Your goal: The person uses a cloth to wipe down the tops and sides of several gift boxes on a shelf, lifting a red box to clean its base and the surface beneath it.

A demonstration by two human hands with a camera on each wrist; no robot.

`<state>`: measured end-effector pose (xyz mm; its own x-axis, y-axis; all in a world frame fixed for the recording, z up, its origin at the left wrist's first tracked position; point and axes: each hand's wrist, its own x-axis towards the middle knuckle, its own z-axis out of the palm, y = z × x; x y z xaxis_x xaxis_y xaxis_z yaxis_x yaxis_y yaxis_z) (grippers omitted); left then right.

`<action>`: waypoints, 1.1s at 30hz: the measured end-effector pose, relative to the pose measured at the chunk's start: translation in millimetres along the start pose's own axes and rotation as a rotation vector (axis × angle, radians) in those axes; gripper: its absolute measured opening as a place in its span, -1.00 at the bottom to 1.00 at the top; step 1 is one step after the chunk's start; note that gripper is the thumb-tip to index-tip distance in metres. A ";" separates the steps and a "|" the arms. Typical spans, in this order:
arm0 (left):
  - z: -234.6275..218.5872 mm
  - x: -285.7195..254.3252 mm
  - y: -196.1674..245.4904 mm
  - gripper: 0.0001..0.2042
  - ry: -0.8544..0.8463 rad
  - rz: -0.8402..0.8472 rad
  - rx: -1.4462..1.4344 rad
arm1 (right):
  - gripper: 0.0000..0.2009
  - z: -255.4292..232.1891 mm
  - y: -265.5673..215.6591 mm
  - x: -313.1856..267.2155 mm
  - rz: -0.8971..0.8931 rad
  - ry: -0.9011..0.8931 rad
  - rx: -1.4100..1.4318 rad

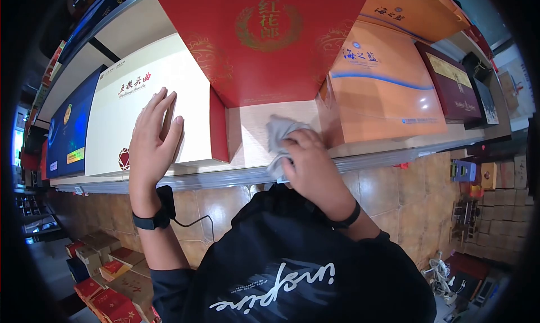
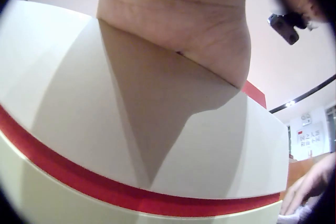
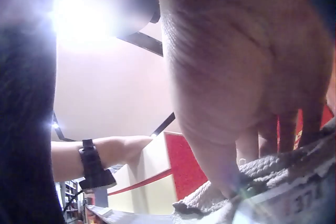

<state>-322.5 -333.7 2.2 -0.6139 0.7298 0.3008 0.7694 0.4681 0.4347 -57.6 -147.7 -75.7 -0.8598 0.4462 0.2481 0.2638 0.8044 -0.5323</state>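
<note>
My left hand [image 1: 154,132] rests on the cream box [image 1: 191,81] with Chinese lettering, its fingers extended over the lid. In the left wrist view its palm [image 2: 178,29] lies against the box's white side, above a red band [image 2: 131,199]. My right hand [image 1: 309,165] grips a grey cloth [image 1: 279,133] on the pale shelf [image 1: 247,134], between the cream box and an orange box [image 1: 388,87]. In the right wrist view the thumb presses on the bunched cloth [image 3: 210,198], with the fingers partly hidden behind it. A tall red box [image 1: 270,64] stands just beyond the cloth.
A blue box [image 1: 76,123] stands left of the cream one, and a dark maroon box [image 1: 453,87] right of the orange one. The shelf's front edge [image 1: 253,175] runs close to my body. Stacked cartons [image 1: 107,267] stand on the floor behind, at lower left.
</note>
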 end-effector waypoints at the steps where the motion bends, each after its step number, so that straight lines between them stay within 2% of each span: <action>1: 0.3 -0.4 -0.5 -0.54 0.000 -0.006 -0.008 | -0.60 -1.0 2.5 -1.4 0.016 0.010 -0.029; 7: -1.2 -0.4 0.2 -0.54 -0.018 -0.016 -0.023 | -0.41 8.9 10.9 1.5 0.043 0.044 -0.131; 16: -5.1 -0.3 1.7 -0.54 -0.068 -0.016 0.005 | -0.31 32.6 12.2 27.8 0.227 0.001 -0.198; 22: -5.0 -1.3 0.9 -0.54 -0.069 -0.003 -0.007 | -0.24 32.2 11.0 33.9 0.256 0.041 -0.192; 25: -5.8 -0.4 -0.3 -0.54 -0.074 -0.002 -0.022 | -0.25 25.3 6.9 34.6 0.296 0.010 -0.235; 28: -4.7 0.0 -1.4 -0.54 -0.060 0.005 -0.016 | -0.27 27.6 11.8 27.4 0.211 -0.026 -0.346; 30: -3.9 -0.1 -2.4 -0.54 -0.027 0.019 -0.003 | -0.36 22.9 4.7 21.1 0.169 -0.028 -0.343; 33: -6.8 -1.0 1.2 -0.54 -0.068 -0.007 -0.006 | -0.52 25.1 -3.6 12.0 0.105 -0.022 -0.345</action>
<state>-322.2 -337.2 8.2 -0.6055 0.7588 0.2399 0.7642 0.4701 0.4416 -79.9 -155.1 -91.1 -0.8285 0.5278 0.1870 0.4799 0.8414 -0.2485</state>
